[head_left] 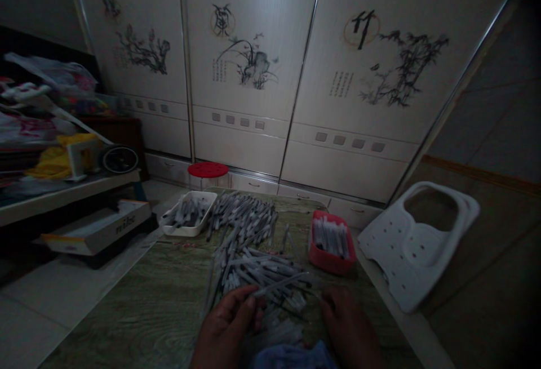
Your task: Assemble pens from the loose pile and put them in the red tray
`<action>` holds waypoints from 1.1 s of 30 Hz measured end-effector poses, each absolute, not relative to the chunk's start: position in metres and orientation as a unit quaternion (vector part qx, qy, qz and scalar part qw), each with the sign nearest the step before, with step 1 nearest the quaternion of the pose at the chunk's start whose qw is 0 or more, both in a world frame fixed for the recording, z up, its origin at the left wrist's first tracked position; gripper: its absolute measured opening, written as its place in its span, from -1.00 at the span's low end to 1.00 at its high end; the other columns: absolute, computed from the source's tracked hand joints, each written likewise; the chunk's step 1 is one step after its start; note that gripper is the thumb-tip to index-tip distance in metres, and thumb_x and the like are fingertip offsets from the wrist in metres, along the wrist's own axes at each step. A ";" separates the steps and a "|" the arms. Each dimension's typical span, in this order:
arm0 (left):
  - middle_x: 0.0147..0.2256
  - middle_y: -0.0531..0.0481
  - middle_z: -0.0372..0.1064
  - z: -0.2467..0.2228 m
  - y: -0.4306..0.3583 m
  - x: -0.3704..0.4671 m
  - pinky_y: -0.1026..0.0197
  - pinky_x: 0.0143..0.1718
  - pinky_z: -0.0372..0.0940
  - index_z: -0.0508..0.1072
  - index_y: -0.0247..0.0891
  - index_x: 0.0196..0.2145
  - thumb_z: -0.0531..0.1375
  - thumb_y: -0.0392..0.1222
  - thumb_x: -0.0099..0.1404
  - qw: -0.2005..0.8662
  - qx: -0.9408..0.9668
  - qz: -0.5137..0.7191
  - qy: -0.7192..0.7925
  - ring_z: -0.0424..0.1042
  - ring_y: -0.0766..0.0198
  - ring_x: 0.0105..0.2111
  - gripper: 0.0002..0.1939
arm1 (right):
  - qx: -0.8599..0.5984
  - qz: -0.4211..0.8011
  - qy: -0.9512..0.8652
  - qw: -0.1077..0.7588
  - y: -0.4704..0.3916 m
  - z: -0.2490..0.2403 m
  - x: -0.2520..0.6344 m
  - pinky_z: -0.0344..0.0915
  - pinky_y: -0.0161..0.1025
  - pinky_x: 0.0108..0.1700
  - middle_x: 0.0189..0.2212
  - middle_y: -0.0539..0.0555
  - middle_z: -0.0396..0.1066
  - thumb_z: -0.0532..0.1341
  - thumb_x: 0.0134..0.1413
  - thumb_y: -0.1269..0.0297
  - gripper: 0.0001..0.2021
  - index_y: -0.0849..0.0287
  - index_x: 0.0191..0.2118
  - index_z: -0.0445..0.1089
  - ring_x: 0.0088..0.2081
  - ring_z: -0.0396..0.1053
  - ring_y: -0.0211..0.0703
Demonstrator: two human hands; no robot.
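While left hand (230, 324) pinches a tube (285, 284), best held steady above pile (249, 262); right hand (349, 324) curled, whether clamped can't tell.

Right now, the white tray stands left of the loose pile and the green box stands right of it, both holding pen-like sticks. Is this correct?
Not quite: the head view shows the box is red, not green. The rest holds: it stands right of the loose pile, the white tray left, and both hold pen-like sticks.
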State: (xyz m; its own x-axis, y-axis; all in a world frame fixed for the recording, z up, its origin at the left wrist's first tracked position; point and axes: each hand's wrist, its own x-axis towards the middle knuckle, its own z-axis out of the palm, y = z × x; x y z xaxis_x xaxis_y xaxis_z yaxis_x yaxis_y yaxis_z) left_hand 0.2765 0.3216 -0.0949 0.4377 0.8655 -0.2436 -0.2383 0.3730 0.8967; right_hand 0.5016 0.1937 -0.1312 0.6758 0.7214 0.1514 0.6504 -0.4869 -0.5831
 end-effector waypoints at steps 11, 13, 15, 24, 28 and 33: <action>-0.36 -0.14 0.63 -0.101 0.325 0.275 0.24 -0.33 0.43 0.60 -0.30 -0.20 0.51 0.03 -0.04 0.759 0.372 0.372 0.383 0.56 0.18 -0.38 -0.51 | -0.708 0.295 -0.269 0.583 0.194 -0.093 0.484 0.15 -0.35 -0.52 -0.53 -0.09 0.36 0.35 0.06 -0.02 -0.68 0.15 -0.27 0.42 -0.56 0.27 -0.29; -0.36 -0.14 0.63 -0.102 0.326 0.275 0.24 -0.34 0.43 0.60 -0.29 -0.21 0.50 0.02 -0.03 0.760 0.372 0.373 0.380 0.56 0.19 -0.40 -0.53 | -0.690 0.306 -0.253 0.605 0.192 -0.092 0.486 0.11 -0.37 -0.53 -0.56 -0.11 0.33 0.39 0.02 -0.03 -0.64 0.16 -0.23 0.44 -0.56 0.23 -0.32; -0.37 -0.14 0.63 -0.103 0.326 0.274 0.25 -0.35 0.42 0.60 -0.28 -0.20 0.49 0.00 0.00 0.760 0.376 0.372 0.378 0.55 0.20 -0.41 -0.56 | -0.680 0.321 -0.231 0.618 0.190 -0.092 0.488 0.10 -0.38 -0.54 -0.57 -0.11 0.32 0.40 0.01 -0.06 -0.60 0.16 -0.19 0.46 -0.56 0.23 -0.31; -0.37 -0.17 0.63 -0.102 0.325 0.274 0.26 -0.36 0.42 0.61 -0.31 -0.21 0.51 0.02 -0.03 0.766 0.373 0.368 0.371 0.55 0.22 -0.42 -0.52 | -0.654 0.340 -0.233 0.634 0.191 -0.086 0.483 0.14 -0.36 -0.47 -0.56 -0.10 0.35 0.43 -0.05 0.01 -0.64 0.17 -0.22 0.54 -0.52 0.23 -0.29; -0.37 -0.14 0.63 -0.100 0.323 0.274 0.23 -0.35 0.44 0.62 -0.28 -0.23 0.50 -0.01 -0.02 0.766 0.376 0.366 0.373 0.55 0.21 -0.43 -0.58 | -0.663 0.338 -0.236 0.624 0.191 -0.085 0.480 0.13 -0.34 -0.46 -0.58 -0.10 0.33 0.45 -0.10 0.01 -0.63 0.17 -0.25 0.55 -0.53 0.22 -0.27; -0.38 -0.15 0.63 -0.101 0.323 0.274 0.29 -0.35 0.42 0.61 -0.30 -0.20 0.49 0.00 0.02 0.769 0.387 0.351 0.368 0.54 0.25 -0.43 -0.57 | -0.655 0.330 -0.241 0.636 0.192 -0.091 0.479 0.08 -0.36 -0.47 -0.59 -0.10 0.32 0.44 -0.07 -0.01 -0.61 0.21 -0.23 0.55 -0.54 0.20 -0.30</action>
